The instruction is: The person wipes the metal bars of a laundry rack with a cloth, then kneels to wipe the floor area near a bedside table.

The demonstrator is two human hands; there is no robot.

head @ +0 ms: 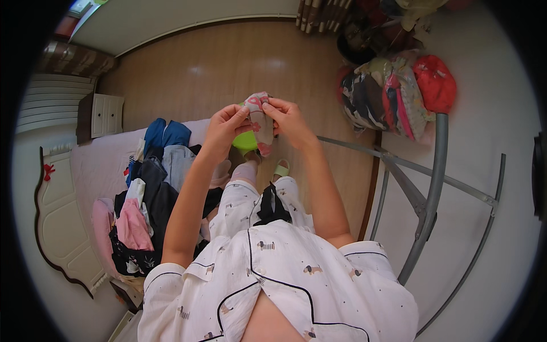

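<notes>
A light grey sock with pink patterns point(261, 126) hangs between my two hands, its toe pointing down. My left hand point(228, 124) pinches its upper edge on one side with thumb and fingers. On the other side, my right hand point(285, 116) grips the upper part the same way. Behind and below the sock is a bright green round object point(245, 140), partly hidden by the sock and my left hand. A black cloth point(272, 205) lies over my lap, between the legs of the white patterned pajamas.
Heaped clothes point(156, 179) cover part of a bed with a pink sheet point(89, 162) at the left. A grey metal rack frame point(436, 171) stands at the right. Stuffed clear bags point(372, 98) and a red bag point(435, 81) sit beyond it. A white cabinet point(107, 114) is beside the bed.
</notes>
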